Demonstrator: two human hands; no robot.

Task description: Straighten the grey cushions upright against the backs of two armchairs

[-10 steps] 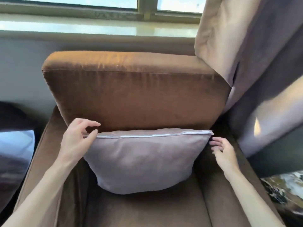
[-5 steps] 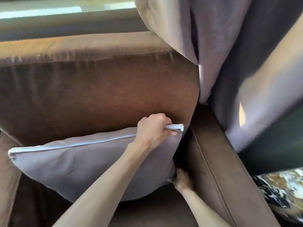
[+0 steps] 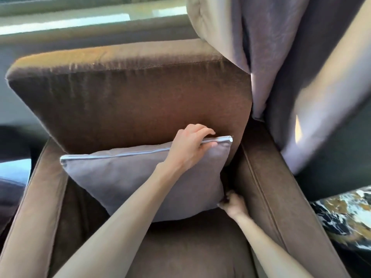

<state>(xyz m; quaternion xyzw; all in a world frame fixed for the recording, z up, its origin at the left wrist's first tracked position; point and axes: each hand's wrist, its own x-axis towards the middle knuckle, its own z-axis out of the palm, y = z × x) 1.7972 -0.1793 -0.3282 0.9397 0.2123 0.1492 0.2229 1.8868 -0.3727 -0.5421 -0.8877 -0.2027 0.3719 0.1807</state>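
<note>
In the head view, a square grey fabric cushion (image 3: 128,177) with a pale piped zipper seam along its top edge stands on the seat of a brown velvet armchair (image 3: 128,101), leaning against the lower part of the backrest. It sits tilted, its top right corner higher than its top left corner, and lies nearer the right armrest than the left one. The left hand (image 3: 190,149) reaches across the cushion's face from about seven o'clock and is closed over the top edge near the upper right corner, at roughly one o'clock of the cushion, with the fingers curled behind the seam and the thumb pressed on the front. The right hand (image 3: 232,203) is at the cushion's lower right corner, at about five o'clock of it, in the dark gap between the cushion and the right armrest; its fingers touch the corner and look pinched on the fabric, though shadow and blur hide just how tightly they are closed. Both forearms are bare. A greyish-mauve curtain (image 3: 281,57) hangs at one to two o'clock of the frame, draping over the chair's upper right corner, and a pale window sill (image 3: 80,21) runs behind the backrest at twelve o'clock.
</note>
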